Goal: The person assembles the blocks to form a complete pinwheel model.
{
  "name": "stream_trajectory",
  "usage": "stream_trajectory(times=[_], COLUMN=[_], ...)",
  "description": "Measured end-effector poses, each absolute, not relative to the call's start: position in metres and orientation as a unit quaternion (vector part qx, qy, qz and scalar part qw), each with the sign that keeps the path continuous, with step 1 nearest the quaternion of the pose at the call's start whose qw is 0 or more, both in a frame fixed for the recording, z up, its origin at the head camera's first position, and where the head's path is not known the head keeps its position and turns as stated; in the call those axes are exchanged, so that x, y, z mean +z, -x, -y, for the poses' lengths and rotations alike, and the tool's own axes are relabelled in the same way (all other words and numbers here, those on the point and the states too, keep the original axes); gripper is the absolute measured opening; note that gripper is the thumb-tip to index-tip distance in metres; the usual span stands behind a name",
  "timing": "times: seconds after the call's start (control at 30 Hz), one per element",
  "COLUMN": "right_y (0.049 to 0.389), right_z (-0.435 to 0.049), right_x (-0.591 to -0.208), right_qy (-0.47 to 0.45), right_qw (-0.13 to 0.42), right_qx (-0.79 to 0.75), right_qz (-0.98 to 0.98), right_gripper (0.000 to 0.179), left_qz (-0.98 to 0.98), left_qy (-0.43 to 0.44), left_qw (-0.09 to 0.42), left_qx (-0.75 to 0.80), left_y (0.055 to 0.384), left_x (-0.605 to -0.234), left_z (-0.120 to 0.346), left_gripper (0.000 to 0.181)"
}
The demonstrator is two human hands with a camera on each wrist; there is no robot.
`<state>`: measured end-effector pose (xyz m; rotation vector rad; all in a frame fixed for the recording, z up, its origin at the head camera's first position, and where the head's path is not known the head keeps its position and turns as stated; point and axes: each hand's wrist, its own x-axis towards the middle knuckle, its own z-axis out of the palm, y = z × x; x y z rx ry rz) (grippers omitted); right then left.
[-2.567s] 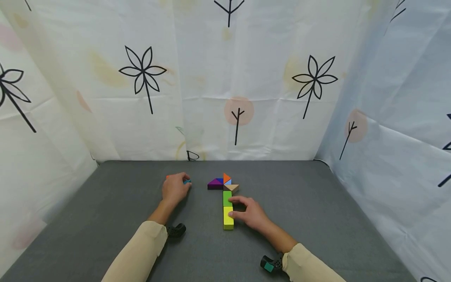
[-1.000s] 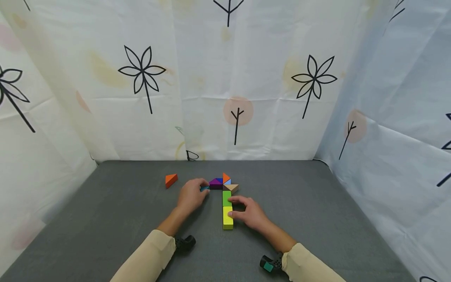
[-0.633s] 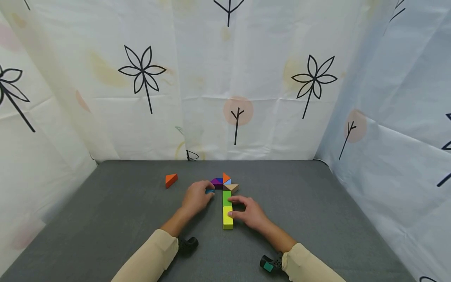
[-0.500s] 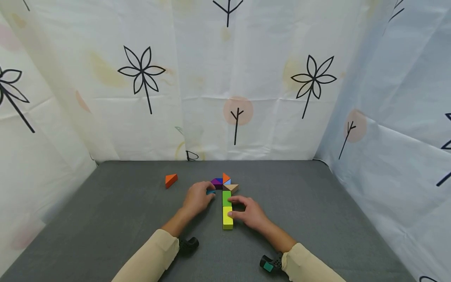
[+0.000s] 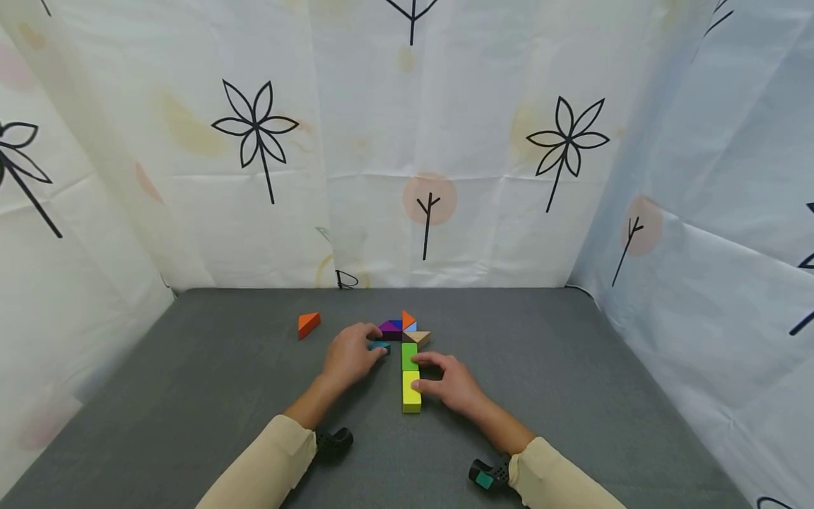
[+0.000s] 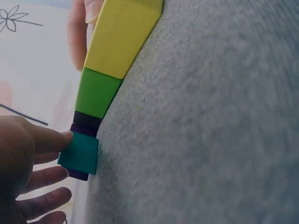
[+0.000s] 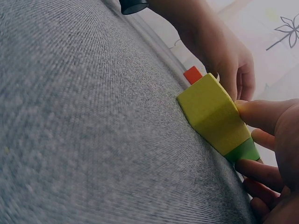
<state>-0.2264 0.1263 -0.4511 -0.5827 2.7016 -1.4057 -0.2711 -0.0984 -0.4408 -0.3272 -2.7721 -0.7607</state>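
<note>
In the head view, my left hand (image 5: 350,355) is beside a teal triangular block (image 5: 380,346) on the table. The thumb touches the block, and the index finger appears lifted a little off it; the left wrist view shows the teal block (image 6: 80,153) near the fingertips. My right hand (image 5: 454,385) rests its index finger on the green block (image 5: 410,356) and its thumb on the yellow block (image 5: 410,392). These two stand end to end below a purple block (image 5: 390,330), a natural wood triangle (image 5: 420,338), a light-blue triangle (image 5: 410,327) and an orange triangle (image 5: 408,320).
A loose orange triangular block (image 5: 308,324) lies at the back left of the grey table (image 5: 540,396). White patterned cloth walls (image 5: 369,141) enclose the table's back and both sides. A black camera is strapped to each wrist.
My left hand carried the teal block rightward from beside the loose orange block to the purple one. Lately its index finger has drawn back slightly left, uncovering more teal. The right hand stays put.
</note>
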Motion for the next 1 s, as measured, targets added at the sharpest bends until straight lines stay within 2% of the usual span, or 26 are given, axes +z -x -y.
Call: stream_trajectory(times=[0.37,1.0], right_y=[0.225,0.226], right_z=[-0.127,-0.126], right_x=[-0.45,-0.45], right_qy=[0.19,0.188], right_qw=[0.022,0.02], right_qx=[-0.456,-0.453], right_qz=[-0.869,-0.871], right_gripper=[0.042,0.041], left_qz=[0.963,0.952], left_qy=[0.064,0.053], left_qw=[0.092,0.128], left_qx=[-0.247,-0.273], left_y=[0.268,0.275], left_x=[-0.438,-0.442], left_z=[0.101,0.084], left_gripper=[0.026,0.023])
